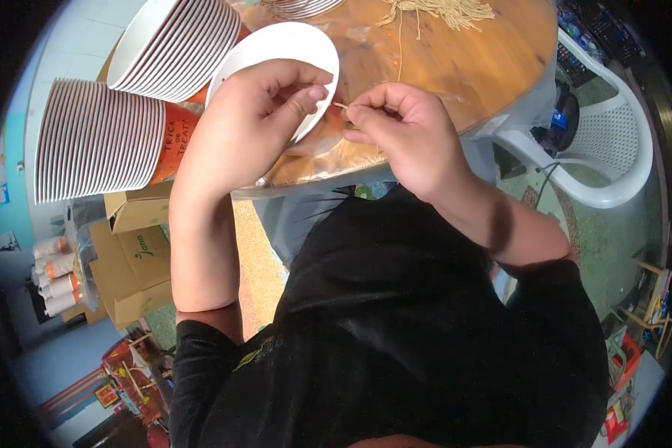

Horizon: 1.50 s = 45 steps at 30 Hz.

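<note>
Black shirt (425, 321) of the wearer lay closest, filling the ground below both hands. Beyond it, directly under the hands, stood a round wooden desk (493, 63), warm brown and sunlit, covered in clear plastic sheeting that creased and hung over the near edge. Right of the right hand, past the desk: a white plastic chair (612, 196) with a perforated panel, dark objects piled beside it. Left of the left hand: two leaning stacks of nested buckets (101, 138), white-rimmed, orange outside. Below these, an open brown cardboard box (134, 272); the floor between box and shirt was bright tan.

Bucket in work (295, 45) sat just behind the left hand, its round mouth tilted toward the wearer: smooth white inside, a trace of orange outside near the right fingertips. Left hand (254, 131) was half curled over the mouth; could not tell whether it gripped the rim. Right hand (411, 131) was closed in a pinch on a thin tan cord (341, 106), just beside the rim. Ahead of the right hand, a loose bundle of similar strands (455, 10) lay on the wood.
</note>
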### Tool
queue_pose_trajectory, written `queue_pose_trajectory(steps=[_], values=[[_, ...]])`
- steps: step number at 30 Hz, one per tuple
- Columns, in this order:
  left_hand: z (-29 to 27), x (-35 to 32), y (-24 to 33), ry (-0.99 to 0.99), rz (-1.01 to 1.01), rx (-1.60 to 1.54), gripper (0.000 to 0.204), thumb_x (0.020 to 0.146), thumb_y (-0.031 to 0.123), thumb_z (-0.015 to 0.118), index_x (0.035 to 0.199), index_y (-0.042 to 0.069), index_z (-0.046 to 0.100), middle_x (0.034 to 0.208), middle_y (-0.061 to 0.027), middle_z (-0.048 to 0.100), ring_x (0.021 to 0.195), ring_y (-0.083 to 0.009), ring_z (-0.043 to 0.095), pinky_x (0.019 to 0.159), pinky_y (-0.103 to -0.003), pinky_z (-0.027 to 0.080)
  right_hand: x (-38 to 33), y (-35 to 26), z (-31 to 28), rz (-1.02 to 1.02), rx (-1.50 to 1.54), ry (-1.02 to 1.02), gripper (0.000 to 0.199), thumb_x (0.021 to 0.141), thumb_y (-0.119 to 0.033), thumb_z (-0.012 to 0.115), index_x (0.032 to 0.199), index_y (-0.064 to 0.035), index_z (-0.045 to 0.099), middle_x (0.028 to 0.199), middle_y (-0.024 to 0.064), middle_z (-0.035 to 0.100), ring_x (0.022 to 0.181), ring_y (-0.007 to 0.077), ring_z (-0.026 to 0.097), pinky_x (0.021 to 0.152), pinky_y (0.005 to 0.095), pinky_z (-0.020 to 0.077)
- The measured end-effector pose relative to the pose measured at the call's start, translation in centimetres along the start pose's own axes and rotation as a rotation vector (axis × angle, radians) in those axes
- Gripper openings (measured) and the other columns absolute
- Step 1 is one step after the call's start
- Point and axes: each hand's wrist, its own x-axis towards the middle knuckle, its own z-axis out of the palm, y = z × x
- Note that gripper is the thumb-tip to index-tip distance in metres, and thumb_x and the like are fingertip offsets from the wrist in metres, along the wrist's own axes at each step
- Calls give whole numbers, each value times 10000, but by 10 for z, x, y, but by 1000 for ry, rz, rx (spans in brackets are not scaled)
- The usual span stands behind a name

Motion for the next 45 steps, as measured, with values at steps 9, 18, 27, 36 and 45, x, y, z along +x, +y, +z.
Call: queue_pose_trajectory(steps=[9, 18, 27, 36, 45], values=[[-6, 2, -7, -79, -47, -96, 252, 1094, 102, 734, 1293, -47, 773, 1076, -95, 834, 980, -125, 764, 889, -298, 621, 3, -2, -1, -9, -113, -10, 220, 1053, -160, 774, 1111, 52, 775, 991, 67, 810, 900, 84, 727, 816, 284, 593], [-10, 4, -3, -154, -86, -121, 249, 1091, 67, 731, 1297, -69, 765, 1104, -89, 823, 1001, -109, 755, 904, -284, 628, 4, -5, 2, 4, -144, -13, 225, 1045, -162, 778, 1119, 50, 786, 988, 78, 819, 872, 92, 729, 807, 287, 595], [-10, 3, -2, -151, -70, -141, 249, 1102, 72, 720, 1297, -78, 759, 1101, -88, 818, 992, -112, 753, 891, -284, 631, 3, -6, 3, 2, -157, -7, 216, 1045, -162, 770, 1105, 45, 782, 983, 72, 816, 869, 82, 721, 796, 283, 590], [-9, 2, -3, -149, -66, -149, 251, 1105, 86, 720, 1303, -61, 766, 1092, -87, 818, 997, -107, 750, 892, -278, 631, 1, -2, 4, -9, -138, 25, 222, 1050, -172, 760, 1099, 43, 781, 960, 72, 813, 859, 85, 721, 796, 285, 588], [-11, 5, -4, -170, -68, -135, 249, 1097, 66, 722, 1302, -70, 762, 1093, -92, 816, 1003, -116, 759, 897, -284, 633, 2, -13, 7, -26, -231, -1, 202, 1054, -173, 773, 1101, 22, 795, 945, 68, 814, 830, 91, 718, 772, 289, 585]])
